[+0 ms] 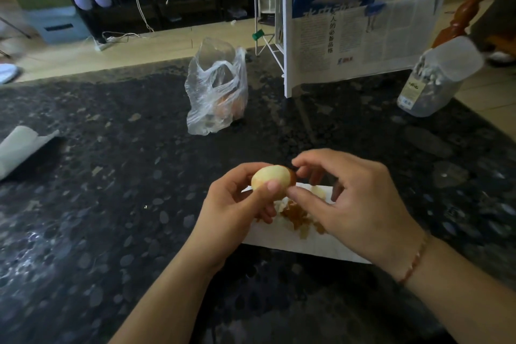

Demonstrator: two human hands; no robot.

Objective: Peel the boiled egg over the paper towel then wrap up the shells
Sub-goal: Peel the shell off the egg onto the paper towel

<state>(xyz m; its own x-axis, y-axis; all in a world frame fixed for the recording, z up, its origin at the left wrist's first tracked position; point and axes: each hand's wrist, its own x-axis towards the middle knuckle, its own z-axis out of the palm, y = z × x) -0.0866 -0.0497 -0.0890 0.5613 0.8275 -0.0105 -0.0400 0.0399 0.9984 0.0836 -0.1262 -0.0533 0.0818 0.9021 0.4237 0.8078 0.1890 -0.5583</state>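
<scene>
- Left hand [231, 204] gripping the egg [272, 179], thumb across the near side, fingers curled behind — firm hold, raised just above the paper towel [296, 243].
- Right hand [351, 198] pinching at the egg's right end, thumb and forefinger closed on the last brown cap of shell [292, 177].
- Peeling step, and close to done by the look of it: nearly all bare pale white showing, only that dark patch left at the right tip.
- Next move, as a judgement: lift that cap away cleanly without gouging the white, drop it on the heap, then find somewhere for the egg before folding the towel's edges in over the shells.
- Worth watching: heap lying toward the towel's far edge, so a careless fold could spill crumbs onto the dark counter [111, 218].
- Now the count. One egg in hand.
- One paper towel under the hands, near centre, partly hidden by the right wrist.
- One heap of brown shell bits [296, 218] on it — too many small pieces, and too blurred, to number.
- One clear plastic bag [216, 86] further back at centre, something orange inside, contents not clear.
- One white curled sheet [19, 148] at the far left edge.
- One clear lidded jar [435, 78] at the far right, leaning in this wide view.
- One white rack [284, 22] with a newspaper [363, 36] draped over it, behind the bag to the right.
- Two hands, both busy.
</scene>
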